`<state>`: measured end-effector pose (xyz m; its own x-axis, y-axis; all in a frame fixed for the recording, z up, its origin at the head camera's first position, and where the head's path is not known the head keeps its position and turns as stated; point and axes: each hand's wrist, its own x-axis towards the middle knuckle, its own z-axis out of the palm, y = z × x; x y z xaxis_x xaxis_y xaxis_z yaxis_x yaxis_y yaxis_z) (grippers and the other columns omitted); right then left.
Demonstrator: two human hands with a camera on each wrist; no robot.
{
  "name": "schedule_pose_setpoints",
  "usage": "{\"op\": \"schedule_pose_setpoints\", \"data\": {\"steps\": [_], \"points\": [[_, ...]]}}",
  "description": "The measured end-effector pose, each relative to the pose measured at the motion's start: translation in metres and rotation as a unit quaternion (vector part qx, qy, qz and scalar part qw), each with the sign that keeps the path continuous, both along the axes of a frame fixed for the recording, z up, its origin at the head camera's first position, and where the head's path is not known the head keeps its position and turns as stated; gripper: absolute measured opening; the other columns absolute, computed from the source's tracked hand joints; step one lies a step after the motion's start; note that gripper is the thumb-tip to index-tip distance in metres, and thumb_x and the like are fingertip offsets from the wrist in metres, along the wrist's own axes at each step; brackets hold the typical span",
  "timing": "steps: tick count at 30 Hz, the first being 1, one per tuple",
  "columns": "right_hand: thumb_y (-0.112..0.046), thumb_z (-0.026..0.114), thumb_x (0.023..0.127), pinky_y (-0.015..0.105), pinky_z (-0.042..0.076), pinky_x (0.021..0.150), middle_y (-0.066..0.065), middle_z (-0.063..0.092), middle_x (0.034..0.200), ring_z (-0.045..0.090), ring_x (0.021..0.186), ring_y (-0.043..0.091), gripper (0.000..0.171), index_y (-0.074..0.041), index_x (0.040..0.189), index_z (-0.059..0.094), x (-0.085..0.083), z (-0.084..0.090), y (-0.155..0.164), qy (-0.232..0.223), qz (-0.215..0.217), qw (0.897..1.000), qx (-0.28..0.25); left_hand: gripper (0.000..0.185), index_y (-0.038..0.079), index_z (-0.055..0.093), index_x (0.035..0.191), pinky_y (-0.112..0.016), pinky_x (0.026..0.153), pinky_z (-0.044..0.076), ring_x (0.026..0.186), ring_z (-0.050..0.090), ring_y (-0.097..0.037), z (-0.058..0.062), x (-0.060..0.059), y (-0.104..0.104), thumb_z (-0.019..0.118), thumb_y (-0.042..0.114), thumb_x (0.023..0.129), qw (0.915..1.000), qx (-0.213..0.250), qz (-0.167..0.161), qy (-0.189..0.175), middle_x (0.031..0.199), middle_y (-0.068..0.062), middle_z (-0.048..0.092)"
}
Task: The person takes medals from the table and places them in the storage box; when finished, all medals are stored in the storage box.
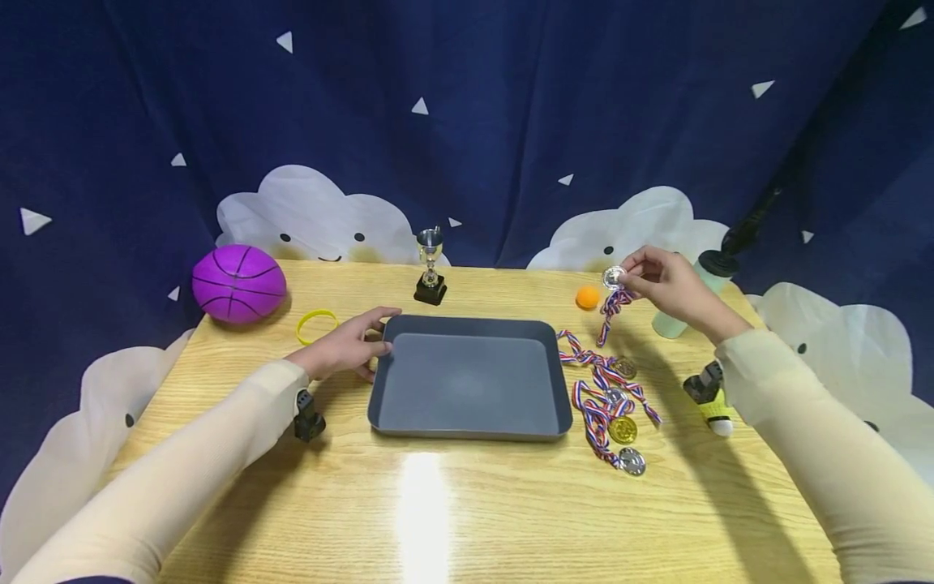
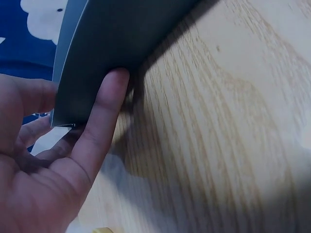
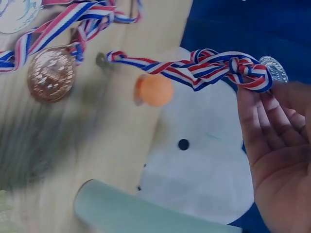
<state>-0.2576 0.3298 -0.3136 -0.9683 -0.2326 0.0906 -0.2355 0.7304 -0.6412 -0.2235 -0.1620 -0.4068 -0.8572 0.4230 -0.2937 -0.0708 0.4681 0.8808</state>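
Observation:
My left hand [image 1: 344, 349] grips the left wall of a dark grey rectangular tray [image 1: 470, 434], near its back corner. In the left wrist view, one finger [image 2: 106, 104] presses against the tray's outer wall [image 2: 104, 43] while others reach the rim. My right hand [image 1: 667, 284] pinches a silver medal [image 1: 613, 277] at its edge, held up over the back right of the table. Its red, white and blue ribbon [image 3: 194, 70] is bunched in a knot and hangs down. Below lie more ribboned medals: a bronze one [image 1: 624, 367], a gold one [image 1: 623, 430] and silver ones [image 1: 631, 461].
An orange ball [image 1: 587, 297] sits close to the raised medal. A pale green bottle [image 1: 667, 324] lies behind the right wrist, and a yellow shuttlecock [image 1: 718, 414] under the forearm. Further left are a small trophy [image 1: 430, 268], a yellow wristband [image 1: 317, 326] and a purple ball [image 1: 238, 284].

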Motion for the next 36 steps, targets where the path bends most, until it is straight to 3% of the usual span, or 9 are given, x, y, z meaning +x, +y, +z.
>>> {"op": "schedule_pose_setpoints", "data": {"steps": [5,9,12,15,17,20,23,29,36], "points": [[-0.018,0.065,0.104,0.015,0.062,0.072,-0.009,0.069,0.091,0.068,0.080,-0.002,0.025,0.001,0.120,0.062,0.006,0.018,-0.012,0.019,0.004,0.999,-0.050,0.068,0.013,0.020,0.167,-0.042,0.072,0.070,0.099,0.068,-0.035,0.002,0.000,0.002,0.050,0.002,0.107,1.0000,0.005,-0.003,0.001,0.159,-0.035,0.026],[-0.016,0.066,0.104,0.018,0.065,0.077,-0.012,0.071,0.090,0.071,0.084,0.002,0.028,0.000,0.126,0.062,0.011,0.034,-0.044,0.001,0.041,0.993,-0.110,0.068,0.012,0.020,0.167,-0.042,0.072,0.070,0.101,0.068,-0.036,0.003,0.001,0.001,0.050,0.002,0.107,1.0000,0.006,0.002,0.000,0.159,-0.035,0.027],[-0.013,0.066,0.104,0.019,0.063,0.071,-0.010,0.073,0.091,0.073,0.085,0.006,0.033,-0.002,0.134,0.062,0.016,0.036,-0.077,-0.044,0.086,0.984,-0.147,0.068,0.012,0.020,0.167,-0.042,0.073,0.070,0.106,0.067,-0.037,0.003,0.000,-0.001,0.049,0.002,0.107,1.0000,0.008,0.003,-0.001,0.158,-0.034,0.028],[-0.008,0.064,0.104,0.021,0.065,0.072,-0.007,0.074,0.092,0.073,0.085,0.007,0.037,-0.001,0.139,0.059,0.022,0.027,-0.115,-0.120,0.129,0.965,-0.192,0.066,0.013,0.021,0.167,-0.041,0.072,0.070,0.109,0.065,-0.037,0.003,-0.001,-0.001,0.048,0.002,0.107,0.9999,0.009,0.007,-0.002,0.157,-0.033,0.029],[-0.004,0.063,0.103,0.023,0.067,0.074,-0.005,0.073,0.091,0.072,0.083,0.007,0.037,0.002,0.139,0.057,0.025,0.016,-0.140,-0.185,0.139,0.945,-0.231,0.067,0.013,0.021,0.167,-0.041,0.071,0.070,0.109,0.065,-0.036,0.003,-0.001,-0.001,0.048,0.002,0.107,0.9999,0.008,0.006,0.000,0.157,-0.034,0.029],[0.001,0.060,0.103,0.027,0.069,0.078,-0.002,0.072,0.090,0.070,0.079,0.008,0.035,0.005,0.136,0.055,0.028,-0.005,-0.175,-0.264,0.125,0.919,-0.265,0.067,0.013,0.022,0.167,-0.041,0.071,0.070,0.107,0.066,-0.036,0.002,-0.002,0.001,0.049,0.002,0.107,1.0000,0.005,0.005,0.003,0.157,-0.034,0.030],[0.004,0.059,0.102,0.024,0.068,0.076,0.001,0.070,0.088,0.069,0.075,0.008,0.031,0.006,0.132,0.056,0.028,-0.025,-0.203,-0.314,0.101,0.908,-0.260,0.067,0.013,0.023,0.166,-0.042,0.072,0.070,0.107,0.066,-0.036,0.000,-0.002,0.004,0.050,0.003,0.106,1.0000,0.003,0.002,0.005,0.157,-0.034,0.032],[0.007,0.059,0.099,0.020,0.067,0.068,0.006,0.066,0.079,0.067,0.065,0.010,0.016,0.007,0.115,0.059,0.021,-0.053,-0.247,-0.355,0.072,0.906,-0.219,0.066,0.012,0.024,0.166,-0.042,0.072,0.070,0.111,0.065,-0.039,0.000,-0.002,0.005,0.049,0.002,0.105,0.9999,0.008,0.007,0.003,0.154,-0.033,0.035],[0.007,0.059,0.098,0.022,0.067,0.065,0.007,0.066,0.077,0.067,0.060,0.011,0.006,0.007,0.103,0.062,0.019,-0.068,-0.277,-0.350,0.065,0.922,-0.149,0.066,0.014,0.023,0.166,-0.042,0.073,0.070,0.119,0.063,-0.043,0.000,0.000,0.002,0.048,0.002,0.106,0.9999,0.013,0.006,-0.005,0.155,-0.033,0.034]]}}
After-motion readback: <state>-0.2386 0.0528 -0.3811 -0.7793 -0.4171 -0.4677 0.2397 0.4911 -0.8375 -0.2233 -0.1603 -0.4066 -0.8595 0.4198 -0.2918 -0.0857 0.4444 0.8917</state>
